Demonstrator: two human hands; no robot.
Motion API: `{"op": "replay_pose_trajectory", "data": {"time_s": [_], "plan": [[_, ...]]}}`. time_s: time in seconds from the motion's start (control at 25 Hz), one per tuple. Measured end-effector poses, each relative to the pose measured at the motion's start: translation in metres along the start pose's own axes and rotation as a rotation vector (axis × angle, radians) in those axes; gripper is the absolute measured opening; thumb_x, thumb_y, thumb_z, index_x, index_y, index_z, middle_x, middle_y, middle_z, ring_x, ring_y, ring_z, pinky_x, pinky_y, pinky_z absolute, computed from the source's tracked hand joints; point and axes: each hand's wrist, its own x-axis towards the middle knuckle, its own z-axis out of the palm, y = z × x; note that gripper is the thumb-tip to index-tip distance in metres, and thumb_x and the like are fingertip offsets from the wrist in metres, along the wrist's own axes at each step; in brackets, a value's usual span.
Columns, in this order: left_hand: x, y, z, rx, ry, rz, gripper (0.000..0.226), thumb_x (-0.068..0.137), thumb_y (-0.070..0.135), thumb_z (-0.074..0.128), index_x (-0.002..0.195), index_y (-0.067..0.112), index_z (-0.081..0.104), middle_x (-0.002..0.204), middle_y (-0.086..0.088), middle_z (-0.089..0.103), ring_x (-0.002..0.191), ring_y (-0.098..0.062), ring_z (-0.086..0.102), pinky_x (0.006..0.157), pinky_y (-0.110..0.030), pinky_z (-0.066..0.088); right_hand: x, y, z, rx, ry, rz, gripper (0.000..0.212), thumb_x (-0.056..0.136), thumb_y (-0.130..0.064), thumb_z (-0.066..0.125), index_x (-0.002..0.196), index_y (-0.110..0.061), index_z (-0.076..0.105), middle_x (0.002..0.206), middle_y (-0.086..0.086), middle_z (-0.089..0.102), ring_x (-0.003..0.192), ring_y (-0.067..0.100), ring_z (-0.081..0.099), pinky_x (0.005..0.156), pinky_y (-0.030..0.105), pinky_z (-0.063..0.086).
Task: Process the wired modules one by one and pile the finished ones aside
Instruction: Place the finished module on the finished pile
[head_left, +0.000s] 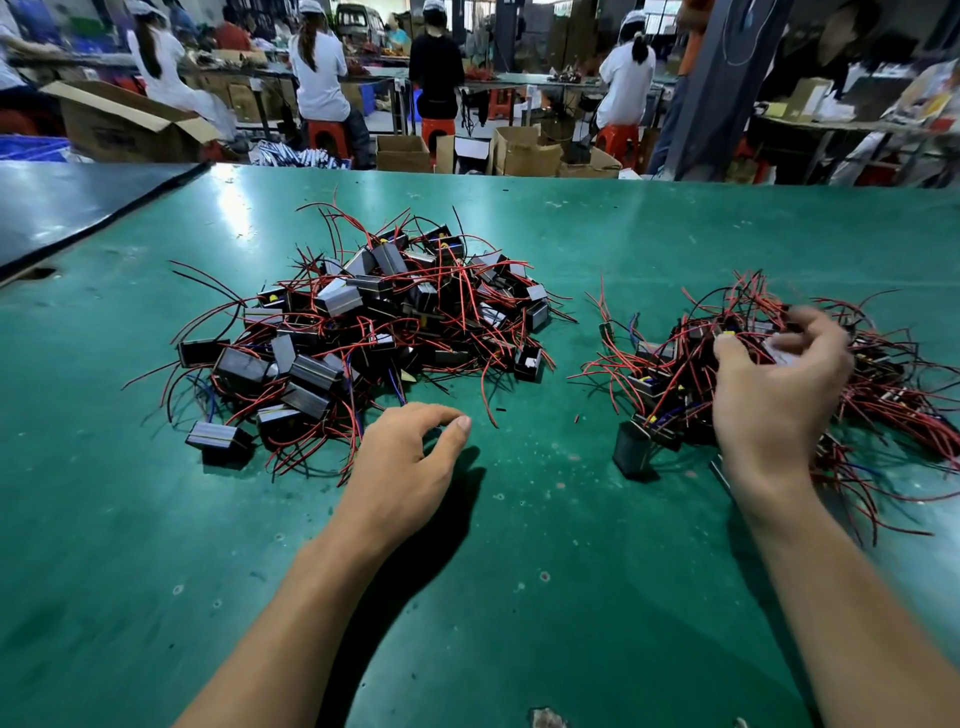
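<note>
Two piles of small black box modules with red and black wires lie on the green table (519, 545). The larger pile (363, 322) sits left of centre. The smaller pile (675, 374) spreads toward the right edge. My left hand (410, 447) hovers just in front of the larger pile, palm down, fingers curled loosely, holding nothing. My right hand (779, 384) is over the smaller pile, blurred, its fingers bent among the wires; whether it grips a module cannot be told. One module (631, 449) stands alone at the near edge of the smaller pile.
A darker table panel (67, 208) adjoins at the far left. Beyond the table's far edge, several people sit on red stools at benches, with cardboard boxes (130, 124) on the floor.
</note>
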Motion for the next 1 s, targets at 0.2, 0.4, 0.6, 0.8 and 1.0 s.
{"op": "replay_pose_trajectory", "data": {"time_s": [0.2, 0.4, 0.6, 0.8, 1.0], "plan": [[0.002, 0.002, 0.007, 0.05, -0.009, 0.06, 0.015, 0.094, 0.024, 0.064, 0.099, 0.015, 0.075, 0.097, 0.002, 0.073, 0.096, -0.017, 0.06, 0.088, -0.035, 0.048, -0.06, -0.034, 0.012, 0.035, -0.211, -0.823, 0.025, 0.091, -0.007, 0.062, 0.116, -0.007, 0.062, 0.103, -0.001, 0.049, 0.079, 0.019, 0.051, 0.077, 0.015, 0.04], [0.005, 0.002, 0.011, 0.066, -0.035, 0.082, 0.011, 0.09, 0.02, 0.065, 0.094, 0.017, 0.076, 0.092, 0.002, 0.075, 0.09, -0.02, 0.064, 0.084, -0.037, 0.05, -0.064, -0.044, 0.091, -0.431, -0.717, -0.595, 0.035, 0.093, -0.019, 0.058, 0.128, -0.014, 0.063, 0.124, 0.011, 0.057, 0.113, 0.029, 0.057, 0.1, 0.04, 0.045], [0.008, -0.001, 0.011, 0.061, -0.057, 0.073, 0.018, 0.092, 0.023, 0.064, 0.106, 0.018, 0.073, 0.102, 0.001, 0.074, 0.098, -0.02, 0.063, 0.091, -0.036, 0.048, 0.028, -0.016, 0.14, -0.945, -0.612, -0.132, 0.045, 0.089, -0.015, 0.058, 0.133, -0.006, 0.054, 0.141, 0.023, 0.045, 0.131, 0.039, 0.044, 0.107, 0.045, 0.038], [0.007, -0.002, 0.013, 0.2, -0.2, 0.155, 0.04, 0.095, 0.041, 0.057, 0.134, 0.032, 0.056, 0.126, 0.006, 0.062, 0.115, -0.015, 0.05, 0.095, -0.027, 0.037, 0.035, 0.018, 0.146, -1.101, -0.671, -0.249, 0.034, 0.087, -0.013, 0.058, 0.12, -0.007, 0.06, 0.127, 0.021, 0.061, 0.121, 0.038, 0.057, 0.1, 0.041, 0.04], [0.008, -0.004, 0.013, 0.185, -0.181, 0.135, 0.038, 0.095, 0.039, 0.058, 0.132, 0.028, 0.059, 0.126, 0.006, 0.062, 0.114, -0.015, 0.049, 0.092, -0.023, 0.033, 0.04, 0.007, 0.15, -0.813, -0.539, -0.167, 0.041, 0.087, -0.015, 0.059, 0.128, -0.017, 0.06, 0.128, 0.017, 0.062, 0.118, 0.038, 0.059, 0.095, 0.038, 0.046]]}}
